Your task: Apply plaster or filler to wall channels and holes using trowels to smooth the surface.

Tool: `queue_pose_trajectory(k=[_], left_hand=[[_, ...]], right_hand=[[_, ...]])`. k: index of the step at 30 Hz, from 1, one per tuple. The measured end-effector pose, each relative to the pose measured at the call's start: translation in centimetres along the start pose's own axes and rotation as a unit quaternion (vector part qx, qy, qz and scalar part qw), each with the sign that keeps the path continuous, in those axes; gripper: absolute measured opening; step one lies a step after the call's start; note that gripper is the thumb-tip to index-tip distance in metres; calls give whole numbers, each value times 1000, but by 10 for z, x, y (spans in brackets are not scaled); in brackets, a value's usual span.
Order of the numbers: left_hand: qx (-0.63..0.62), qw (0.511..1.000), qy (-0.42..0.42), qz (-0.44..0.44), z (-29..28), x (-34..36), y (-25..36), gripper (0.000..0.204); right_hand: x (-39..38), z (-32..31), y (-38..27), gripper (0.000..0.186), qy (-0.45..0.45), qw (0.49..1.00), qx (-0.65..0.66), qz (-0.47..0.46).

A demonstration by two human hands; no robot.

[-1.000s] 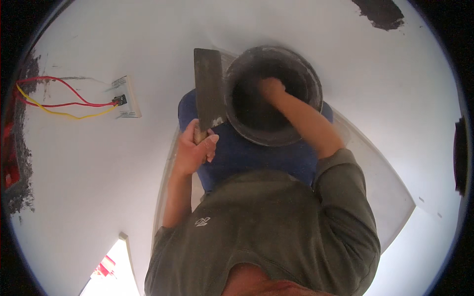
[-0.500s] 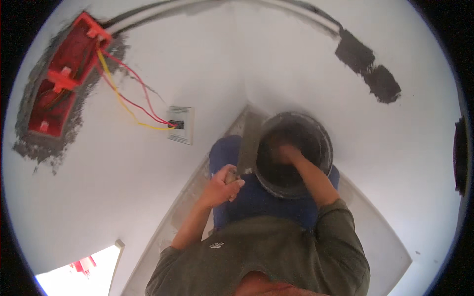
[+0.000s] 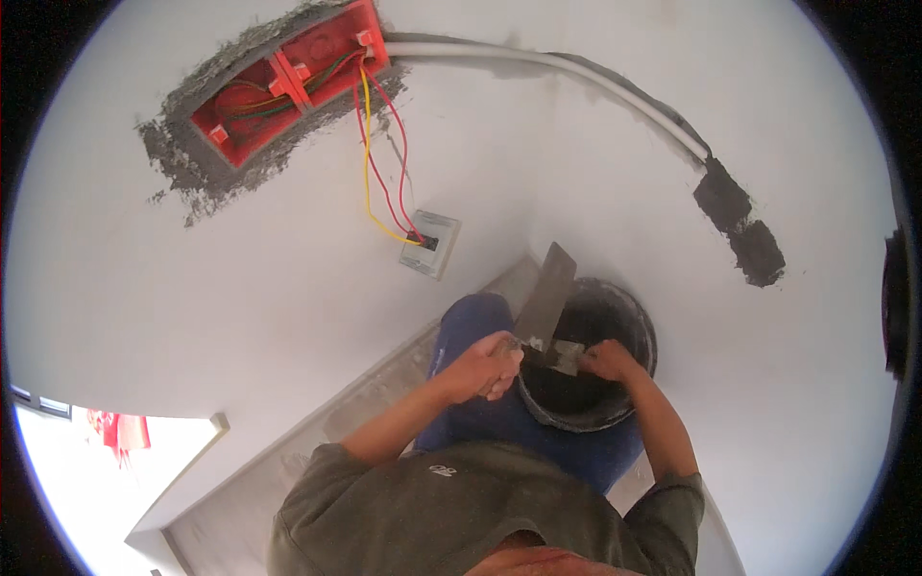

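Observation:
My left hand (image 3: 488, 370) grips the handle of a wide, flat trowel (image 3: 549, 290), its blade reaching up over a black bucket (image 3: 629, 403). My right hand (image 3: 605, 360) holds a smaller scraper (image 3: 565, 353) over the bucket, its blade at the lower part of the trowel blade, with some dark material where they meet. The bucket's interior is dark, so its contents cannot be made out.
A red double electrical box (image 3: 285, 79) sits in rough grey mortar, its loose wires running to a small plate (image 3: 429, 244). A white conduit (image 3: 613, 83) leads to dark patches (image 3: 757, 252) on the white wall. A baseboard (image 3: 317, 418) runs below; a bright opening (image 3: 67, 461) is lower left.
My right hand has risen out of the bucket with a scraper. My left hand's trowel has moved over the bucket. The view has shifted, showing more of the wall.

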State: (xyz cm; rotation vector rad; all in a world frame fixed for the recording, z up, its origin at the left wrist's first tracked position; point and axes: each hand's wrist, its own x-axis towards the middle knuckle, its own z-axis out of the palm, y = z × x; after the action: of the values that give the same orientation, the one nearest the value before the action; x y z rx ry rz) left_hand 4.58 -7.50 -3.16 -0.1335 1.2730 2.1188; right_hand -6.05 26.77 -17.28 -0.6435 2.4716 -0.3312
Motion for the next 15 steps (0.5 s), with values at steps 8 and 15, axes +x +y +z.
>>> queue_pose_trajectory(k=[8, 15], left_hand=[[-87, 996, 32, -4, -9, 5, 0, 18], [-87, 995, 45, -3, -12, 9, -10, 19]], right_hand=[[-84, -35, -31, 39, 136, 984, 116, 7], [-126, -50, -68, 39, 214, 932, 282, 75]])
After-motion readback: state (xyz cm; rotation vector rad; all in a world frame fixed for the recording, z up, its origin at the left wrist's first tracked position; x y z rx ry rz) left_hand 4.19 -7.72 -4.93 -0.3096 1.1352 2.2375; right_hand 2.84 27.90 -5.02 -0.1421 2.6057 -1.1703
